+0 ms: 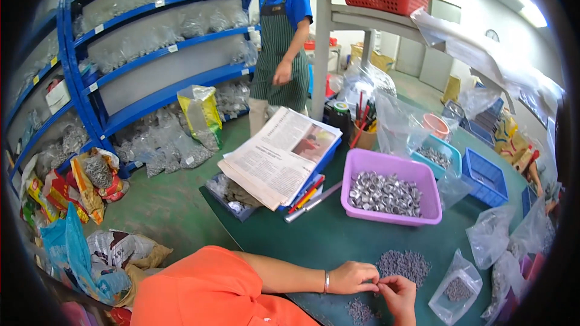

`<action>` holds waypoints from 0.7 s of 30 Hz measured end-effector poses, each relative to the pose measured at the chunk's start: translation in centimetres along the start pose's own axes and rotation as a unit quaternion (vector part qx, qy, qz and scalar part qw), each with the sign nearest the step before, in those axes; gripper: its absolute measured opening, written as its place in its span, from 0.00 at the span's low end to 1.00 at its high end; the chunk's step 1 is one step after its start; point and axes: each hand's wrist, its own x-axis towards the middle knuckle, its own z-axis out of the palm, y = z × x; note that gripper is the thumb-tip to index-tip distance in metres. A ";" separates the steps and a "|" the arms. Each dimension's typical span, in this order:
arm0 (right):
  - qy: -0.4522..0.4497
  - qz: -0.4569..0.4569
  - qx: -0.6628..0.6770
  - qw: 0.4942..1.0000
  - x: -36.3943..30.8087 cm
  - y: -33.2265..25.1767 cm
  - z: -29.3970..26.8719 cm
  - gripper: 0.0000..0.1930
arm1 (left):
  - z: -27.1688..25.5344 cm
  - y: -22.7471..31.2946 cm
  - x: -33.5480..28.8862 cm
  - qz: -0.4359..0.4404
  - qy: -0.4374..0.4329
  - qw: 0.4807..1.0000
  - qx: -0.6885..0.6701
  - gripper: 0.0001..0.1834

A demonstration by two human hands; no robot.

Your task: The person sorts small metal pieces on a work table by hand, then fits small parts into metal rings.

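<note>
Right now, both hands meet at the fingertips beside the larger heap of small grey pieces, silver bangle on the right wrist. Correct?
Wrong wrist: the head view shows the silver bangle on the wrist of the left hand, not the right hand. Both hands do meet at the fingertips beside the larger heap of small grey pieces.

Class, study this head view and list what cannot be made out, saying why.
- Head view: whatever lies between the left hand and right hand, hidden by the fingers.
- Head view: the exact shape of single pieces in the grey pile, too small.
- Head view: what lies beneath the newspaper, mostly covered.
- Head view: most of the right arm, cut off below.
</note>
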 end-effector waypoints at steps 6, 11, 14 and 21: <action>0.001 0.072 0.025 0.997 -0.8 -1.8 0.7 0.04 | 0.3 -0.1 -0.3 -0.032 0.010 0.999 -0.041 0.11; 0.004 0.088 0.043 0.995 -0.8 -1.1 0.4 0.05 | 0.6 -0.6 -0.1 -0.033 0.015 0.998 -0.058 0.09; 0.000 0.090 0.032 0.995 -0.9 -0.9 0.2 0.05 | 0.5 -0.5 -0.1 -0.049 0.017 0.996 -0.077 0.08; 0.007 0.057 -0.038 0.998 -0.9 -2.3 0.6 0.06 | 0.5 -1.0 -0.1 -0.068 0.009 0.993 -0.095 0.07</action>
